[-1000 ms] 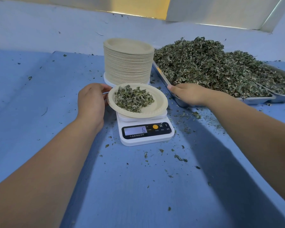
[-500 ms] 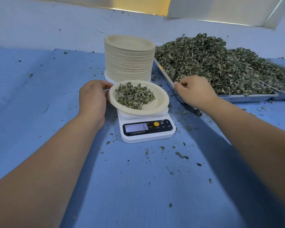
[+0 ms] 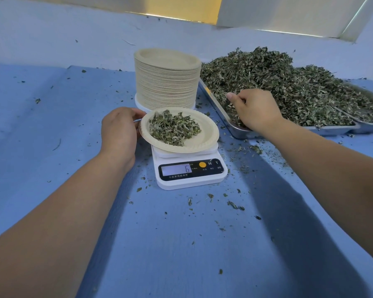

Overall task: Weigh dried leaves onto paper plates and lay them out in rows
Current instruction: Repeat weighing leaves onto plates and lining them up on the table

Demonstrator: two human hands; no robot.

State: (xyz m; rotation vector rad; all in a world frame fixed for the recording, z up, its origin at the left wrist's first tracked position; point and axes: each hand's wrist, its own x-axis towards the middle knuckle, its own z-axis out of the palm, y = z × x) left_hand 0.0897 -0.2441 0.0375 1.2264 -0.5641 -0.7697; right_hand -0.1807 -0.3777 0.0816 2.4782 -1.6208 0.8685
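A paper plate (image 3: 205, 141) with a small heap of dried leaves (image 3: 173, 127) sits on a white kitchen scale (image 3: 191, 173) whose display reads 6. My left hand (image 3: 120, 131) holds the plate's left rim, fingers curled at its edge. My right hand (image 3: 255, 110) is in the near corner of the metal tray (image 3: 219, 107), fingers curled into the big pile of dried leaves (image 3: 278, 87). What the fingers hold is hidden.
A tall stack of paper plates (image 3: 167, 82) stands right behind the scale. A second metal tray (image 3: 370, 123) of leaves lies at the far right. Loose leaf bits are scattered over the blue tabletop (image 3: 52, 125) near the scale.
My right hand has moved from the tray's near edge up into the leaf pile and its fingers have curled in. The left hand stays at the plate's rim. The display still reads 6.
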